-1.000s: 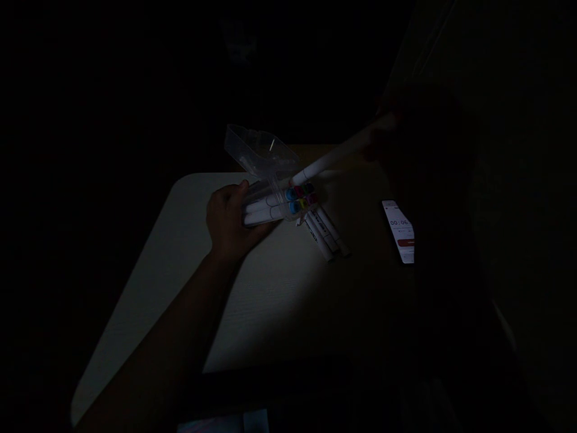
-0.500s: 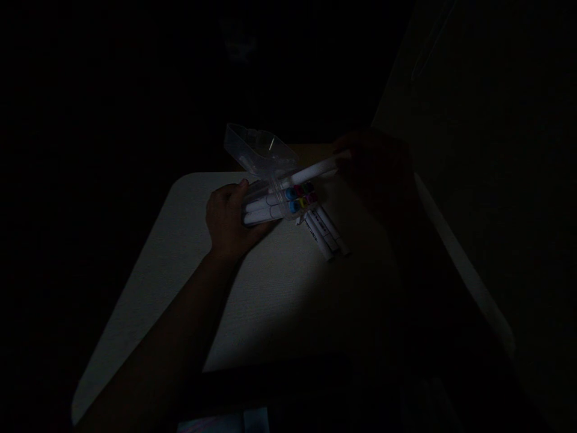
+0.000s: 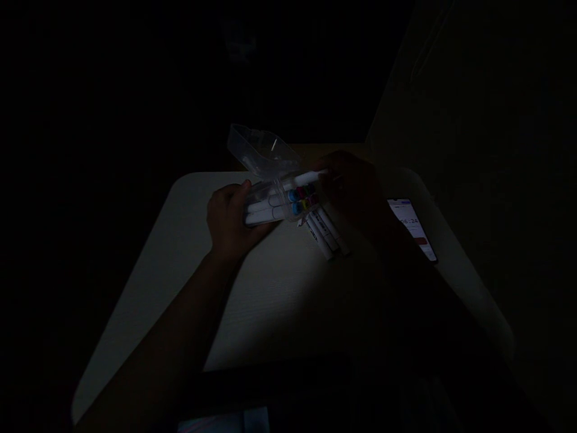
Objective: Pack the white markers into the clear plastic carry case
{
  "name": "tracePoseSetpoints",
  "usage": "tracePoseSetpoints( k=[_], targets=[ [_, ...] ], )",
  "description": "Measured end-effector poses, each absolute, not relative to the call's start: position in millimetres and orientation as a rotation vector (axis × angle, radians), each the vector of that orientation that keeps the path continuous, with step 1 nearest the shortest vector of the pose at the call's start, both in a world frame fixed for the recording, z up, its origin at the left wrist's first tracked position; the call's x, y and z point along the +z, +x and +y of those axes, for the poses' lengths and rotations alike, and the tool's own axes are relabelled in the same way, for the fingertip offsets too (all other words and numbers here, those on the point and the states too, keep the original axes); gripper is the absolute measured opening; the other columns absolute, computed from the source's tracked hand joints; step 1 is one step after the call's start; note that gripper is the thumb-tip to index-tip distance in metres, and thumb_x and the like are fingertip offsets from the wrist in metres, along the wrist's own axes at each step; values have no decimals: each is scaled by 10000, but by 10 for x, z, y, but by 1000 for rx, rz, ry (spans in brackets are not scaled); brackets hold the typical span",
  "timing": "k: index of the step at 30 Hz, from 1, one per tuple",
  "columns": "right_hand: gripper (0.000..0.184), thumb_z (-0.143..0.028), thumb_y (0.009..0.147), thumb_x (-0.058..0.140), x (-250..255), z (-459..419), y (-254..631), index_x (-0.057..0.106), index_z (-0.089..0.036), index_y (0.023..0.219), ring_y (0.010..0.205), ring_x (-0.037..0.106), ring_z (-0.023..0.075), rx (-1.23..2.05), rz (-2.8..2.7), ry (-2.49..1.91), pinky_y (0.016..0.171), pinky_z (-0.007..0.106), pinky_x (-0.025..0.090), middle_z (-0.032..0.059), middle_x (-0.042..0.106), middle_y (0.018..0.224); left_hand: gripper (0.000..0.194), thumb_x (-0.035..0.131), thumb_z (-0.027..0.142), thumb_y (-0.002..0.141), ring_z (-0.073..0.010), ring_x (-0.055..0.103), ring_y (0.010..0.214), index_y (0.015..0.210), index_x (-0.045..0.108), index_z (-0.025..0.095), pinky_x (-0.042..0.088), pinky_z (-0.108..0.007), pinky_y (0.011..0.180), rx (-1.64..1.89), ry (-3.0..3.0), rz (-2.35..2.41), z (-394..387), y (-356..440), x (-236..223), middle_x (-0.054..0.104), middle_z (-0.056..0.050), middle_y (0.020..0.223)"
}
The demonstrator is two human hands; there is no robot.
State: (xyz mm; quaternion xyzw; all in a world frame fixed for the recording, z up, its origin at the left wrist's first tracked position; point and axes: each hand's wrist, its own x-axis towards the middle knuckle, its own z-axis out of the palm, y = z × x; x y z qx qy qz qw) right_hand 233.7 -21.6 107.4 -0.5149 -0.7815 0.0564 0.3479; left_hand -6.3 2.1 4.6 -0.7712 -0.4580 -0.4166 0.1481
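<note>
My left hand point(image 3: 228, 224) grips a clear plastic marker case point(image 3: 265, 207) at its near end, and the case's transparent lid point(image 3: 264, 151) stands open behind it. White markers with coloured caps point(image 3: 270, 207) lie inside the case. My right hand point(image 3: 349, 192) is shut on a white marker point(image 3: 309, 178), whose end sits just above the case's upper edge. Below the case, several loose white markers point(image 3: 324, 233) lie on the table, close to my right hand.
A pale wooden-look table point(image 3: 270, 300) lies under everything, its edges fading into darkness. To the right of my hand lies a smartphone point(image 3: 411, 228) with a lit timer display. The room is very dark.
My right hand has moved left and down with the marker, bringing it closer to the case. The phone is now less covered. My left hand and the case have stayed nearly still.
</note>
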Motion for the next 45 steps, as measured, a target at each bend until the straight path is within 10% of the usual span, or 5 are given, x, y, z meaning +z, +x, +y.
tracePoseSetpoints(
  k=[45],
  targets=[
    [311,-246,900,429,748,-290,2401,615,-225,1147,942,670,245,346,-2446,-1786,764,346,507,121,702,1075,967,742,626,563,-338,516,1079,1367,360,248,422,-490,884,-1187,-2236,-1394,0,-57,29,516,-138,1194]
  ],
)
